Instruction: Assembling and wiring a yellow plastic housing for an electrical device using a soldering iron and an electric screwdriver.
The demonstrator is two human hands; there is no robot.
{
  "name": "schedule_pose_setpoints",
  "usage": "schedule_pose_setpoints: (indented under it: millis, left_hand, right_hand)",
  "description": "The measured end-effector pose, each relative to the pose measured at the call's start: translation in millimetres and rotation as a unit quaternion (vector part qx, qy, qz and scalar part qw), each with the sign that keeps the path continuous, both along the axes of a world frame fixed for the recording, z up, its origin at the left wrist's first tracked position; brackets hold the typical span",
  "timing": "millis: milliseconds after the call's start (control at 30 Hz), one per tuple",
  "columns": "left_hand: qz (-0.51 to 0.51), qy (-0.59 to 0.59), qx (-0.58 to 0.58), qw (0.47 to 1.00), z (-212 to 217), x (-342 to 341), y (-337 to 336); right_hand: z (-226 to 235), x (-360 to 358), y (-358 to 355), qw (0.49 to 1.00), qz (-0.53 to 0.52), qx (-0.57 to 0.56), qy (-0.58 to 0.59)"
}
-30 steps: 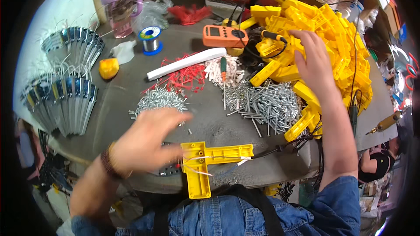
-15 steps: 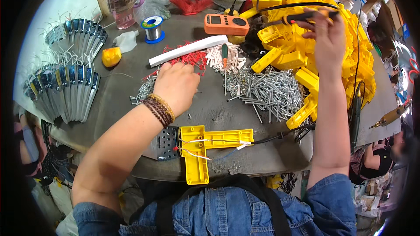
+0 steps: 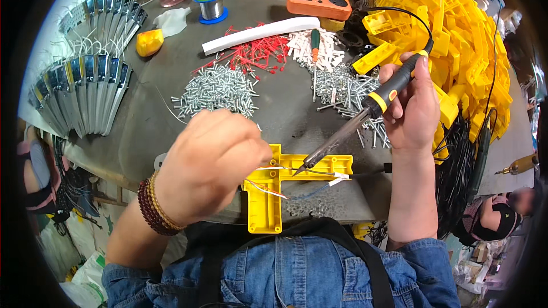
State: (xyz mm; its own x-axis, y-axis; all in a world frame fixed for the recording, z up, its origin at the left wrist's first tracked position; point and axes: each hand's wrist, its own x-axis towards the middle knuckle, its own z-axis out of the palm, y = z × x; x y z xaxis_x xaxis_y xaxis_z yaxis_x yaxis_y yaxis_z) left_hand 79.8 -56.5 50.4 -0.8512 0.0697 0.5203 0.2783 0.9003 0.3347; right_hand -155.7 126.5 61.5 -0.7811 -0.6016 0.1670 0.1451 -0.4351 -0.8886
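A soldering iron [image 3: 381, 98] with a black and yellow handle is gripped in my right hand [image 3: 415, 105]. Its tip slants down to the left, over a T-shaped yellow plastic housing half [image 3: 264, 210] at the table's near edge. White, dark and blue wires [image 3: 311, 194] lie along the housing, with a white sleeve [image 3: 338, 179] on its right arm. My left hand [image 3: 208, 165] hovers at the housing's left side with its fingers curled closed. Whatever those fingers may hold is hidden, as is most of the perforated metal plate behind the hand.
Beyond lie piles of screws [image 3: 220, 92], red pieces [image 3: 260, 51] and white sleeves [image 3: 322, 45], crossed by a screwdriver [image 3: 315, 45]. Yellow housings [image 3: 451, 34] heap up at right. A solder spool [image 3: 211, 7], an orange meter [image 3: 318, 3] and metal plates [image 3: 85, 91] stand farther off.
My right hand has brought the soldering iron down and left from the yellow heap to the housing. My left hand has come back from the small-parts piles toward the housing.
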Motion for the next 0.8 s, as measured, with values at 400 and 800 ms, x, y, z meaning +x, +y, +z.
schedule_pose_setpoints:
  millis: [400,800]
  left_hand:
    - [-0.013,0.009,-0.022,1.0,-2.5,-1.9,8.7]
    - [-0.023,0.008,-0.021,0.999,0.7,1.7,12.1]
  right_hand:
    - [-6.6,2.3,-1.2,1.0,-0.004,0.01,-0.006]
    - [-7.2,5.0,0.8,1.0,0.0,-0.005,-0.004]
